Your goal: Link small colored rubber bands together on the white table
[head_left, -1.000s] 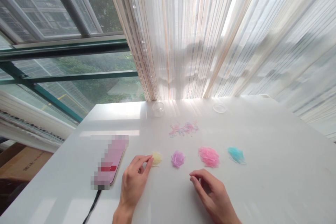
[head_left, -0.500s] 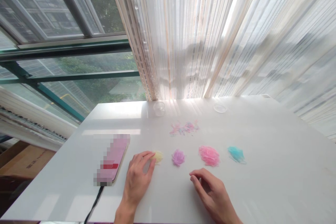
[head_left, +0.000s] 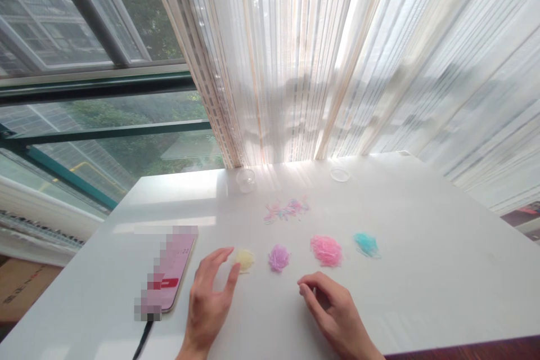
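Observation:
Four small heaps of thin rubber bands lie in a row on the white table [head_left: 422, 247]: yellow [head_left: 244, 259], purple [head_left: 279, 257], pink [head_left: 326, 251] and teal [head_left: 366, 244]. A loose mixed scatter of bands [head_left: 287, 210] lies behind them. My left hand [head_left: 208, 304] rests flat on the table with fingers stretched out, its fingertips just left of the yellow heap. My right hand [head_left: 333, 312] lies below the purple and pink heaps, fingers curled loosely with nothing visible in them.
A pink phone [head_left: 166, 273] with a black cable [head_left: 143, 340] lies left of my left hand. A small clear cup [head_left: 246, 179] and a clear lid [head_left: 340, 175] stand at the table's far edge, against sheer curtains. A window is at left.
My left hand has let go of the yellow heap's edge and drawn slightly back and left, fingers opening flat. The view shifted a little to the right. My right hand stayed put.

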The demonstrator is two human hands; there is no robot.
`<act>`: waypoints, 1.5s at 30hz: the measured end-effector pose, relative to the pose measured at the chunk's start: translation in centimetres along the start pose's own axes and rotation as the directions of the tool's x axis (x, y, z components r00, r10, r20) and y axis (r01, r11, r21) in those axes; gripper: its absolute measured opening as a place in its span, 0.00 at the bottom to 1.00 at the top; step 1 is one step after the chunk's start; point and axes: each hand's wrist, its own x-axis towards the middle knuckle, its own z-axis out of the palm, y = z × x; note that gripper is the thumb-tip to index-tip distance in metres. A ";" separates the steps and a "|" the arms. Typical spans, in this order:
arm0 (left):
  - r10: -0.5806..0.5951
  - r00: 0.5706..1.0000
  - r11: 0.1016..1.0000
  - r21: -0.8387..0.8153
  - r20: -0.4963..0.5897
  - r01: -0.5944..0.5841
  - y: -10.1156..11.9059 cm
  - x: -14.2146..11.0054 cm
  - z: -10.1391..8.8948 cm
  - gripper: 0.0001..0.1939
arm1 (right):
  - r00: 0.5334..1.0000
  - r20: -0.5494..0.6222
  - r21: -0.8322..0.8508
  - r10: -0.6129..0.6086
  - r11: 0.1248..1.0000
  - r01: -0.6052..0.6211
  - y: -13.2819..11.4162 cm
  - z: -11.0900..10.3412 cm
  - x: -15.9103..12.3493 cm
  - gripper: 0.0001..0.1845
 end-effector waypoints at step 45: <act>0.080 0.674 0.990 -0.140 0.735 0.035 2.5 18.5 9.2 0.11 | 0.982 -0.101 -0.054 -0.160 0.986 0.155 1.6 1.2 0.0 0.21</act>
